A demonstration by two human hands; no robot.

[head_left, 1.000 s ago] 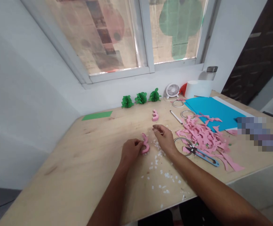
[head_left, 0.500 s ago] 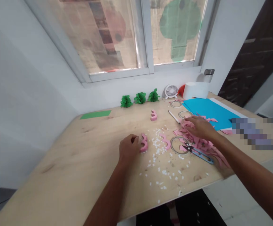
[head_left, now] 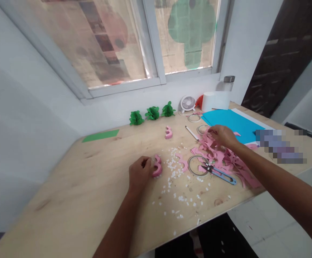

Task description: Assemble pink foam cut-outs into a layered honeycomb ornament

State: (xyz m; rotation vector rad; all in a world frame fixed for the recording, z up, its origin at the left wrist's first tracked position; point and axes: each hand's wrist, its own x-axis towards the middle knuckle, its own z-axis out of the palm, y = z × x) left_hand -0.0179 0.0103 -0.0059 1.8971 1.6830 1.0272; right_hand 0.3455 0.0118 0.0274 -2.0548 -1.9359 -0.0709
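Note:
My left hand rests on the wooden table with its fingers curled around a pink stacked paper shape. My right hand reaches out to the right, fingers closed on a strip in the pile of pink paper scraps. A loose pink cut-out lies between the hands among small white paper bits. A second pink stacked shape sits farther back.
Blue snips and a tape ring lie by the pink pile. Blue sheets, a pen, a small fan, a white roll, a bottle, three green paper trees and a green card line the back.
My right hand left the pink shape by my left hand and moved right into the pink scrap pile. A loose pink cut-out now lies between the hands. My left hand stayed put.

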